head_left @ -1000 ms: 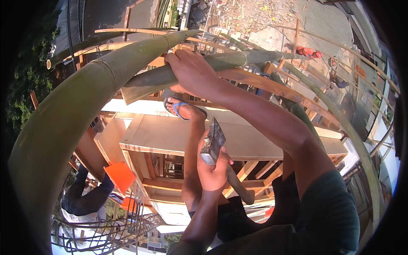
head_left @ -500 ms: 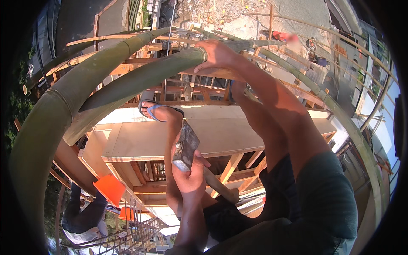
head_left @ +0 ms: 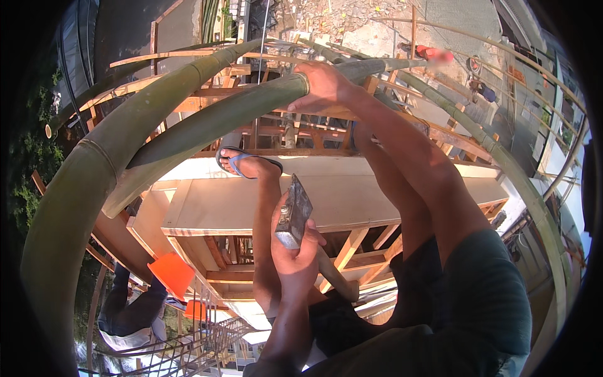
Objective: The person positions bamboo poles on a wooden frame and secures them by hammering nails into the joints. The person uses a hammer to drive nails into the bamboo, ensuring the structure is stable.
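My right hand is wrapped round a thick green bamboo pole, at a joint ahead of me. That pole's cut left end lies against a second, thicker bamboo pole. Closer to me, my left hand grips a hammer near its head. The dark, wedge-shaped metal head points away from me, its square face toward me. The hammer's wooden handle slants down to the right. The hammer is apart from the bamboo.
My sandalled foot is beside a pale board structure on timber framing. More bamboo curves along the right. Rubble ground lies far below. At lower left are a person's legs and an orange object. Another person in red is beyond.
The whole view has shifted slightly to the right. My left hand has turned the hammer a little, its pointed end now more upright. My right hand keeps its hold on the bamboo pole.
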`<state>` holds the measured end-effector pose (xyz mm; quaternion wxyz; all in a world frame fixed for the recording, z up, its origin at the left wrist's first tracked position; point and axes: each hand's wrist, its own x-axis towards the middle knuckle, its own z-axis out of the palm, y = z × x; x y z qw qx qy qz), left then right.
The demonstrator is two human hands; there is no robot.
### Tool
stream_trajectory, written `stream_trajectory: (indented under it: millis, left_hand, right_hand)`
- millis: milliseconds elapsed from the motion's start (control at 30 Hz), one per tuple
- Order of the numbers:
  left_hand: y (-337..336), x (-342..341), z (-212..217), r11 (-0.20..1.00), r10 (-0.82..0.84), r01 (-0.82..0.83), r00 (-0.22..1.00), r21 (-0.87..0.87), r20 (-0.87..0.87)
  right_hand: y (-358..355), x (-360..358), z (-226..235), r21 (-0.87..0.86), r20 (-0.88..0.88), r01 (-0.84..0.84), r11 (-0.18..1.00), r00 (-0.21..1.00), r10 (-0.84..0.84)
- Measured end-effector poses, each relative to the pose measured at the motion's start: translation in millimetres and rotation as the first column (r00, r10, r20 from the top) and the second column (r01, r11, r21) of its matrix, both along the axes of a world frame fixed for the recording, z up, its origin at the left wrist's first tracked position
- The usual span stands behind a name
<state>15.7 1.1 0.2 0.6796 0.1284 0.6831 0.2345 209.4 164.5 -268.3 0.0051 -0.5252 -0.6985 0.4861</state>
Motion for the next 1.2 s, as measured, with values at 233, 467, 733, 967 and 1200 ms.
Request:
stream_trajectory:
  millis: [233, 467, 733, 967, 1200]
  left_hand:
    - [1.0, 9.6, -7.6, 0.998, -0.047, 0.048, 0.998, 0.034, -0.036]
    - [-0.2, 18.0, -8.1, 0.996, -0.015, 0.019, 0.999, 0.083, -0.050]
    - [2.3, 22.9, -7.4, 0.995, 0.013, -0.003, 0.995, 0.099, -0.103]
    - [-1.9, 18.2, -9.2, 0.996, -0.015, 0.022, 0.997, 0.087, -0.081]
    - [2.7, 21.5, -4.1, 0.997, -0.027, 0.033, 0.995, 0.070, -0.092]
  right_hand:
    - [-6.8, -1.8, -14.7, 0.056, -0.021, 0.026, 0.998, 0.999, -0.024]
    - [-4.3, -1.4, -22.1, 0.072, -0.095, 0.041, 0.997, 0.995, -0.034]
    - [-6.3, -3.0, -22.5, 0.096, -0.087, 0.044, 0.994, 0.996, -0.035]
    - [-5.7, -3.5, -23.5, 0.121, -0.102, 0.041, 0.992, 0.994, -0.029]
    - [-5.9, -2.1, -21.2, 0.087, -0.060, 0.026, 0.996, 0.998, -0.021]
